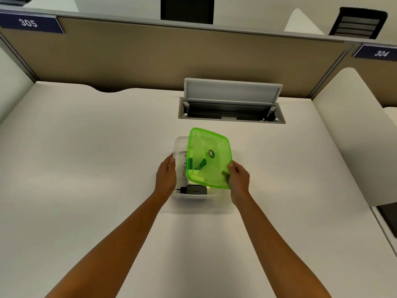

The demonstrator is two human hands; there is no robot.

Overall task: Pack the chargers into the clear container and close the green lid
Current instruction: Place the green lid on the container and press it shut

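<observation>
While the clear container on the desk is held by the left hand, the green lid is gripped, tilted above it, by the right hand. A black charger is seen inside.

Both forearms reach forward. Left hand: thumb extended, fingers hidden. Right hand pinches the green lid.

Masked by tilted green lid: clear container interior from 12 through 4 o'clock. Too small to read: lid sticker, print on black charger at 6 o'clock.
</observation>
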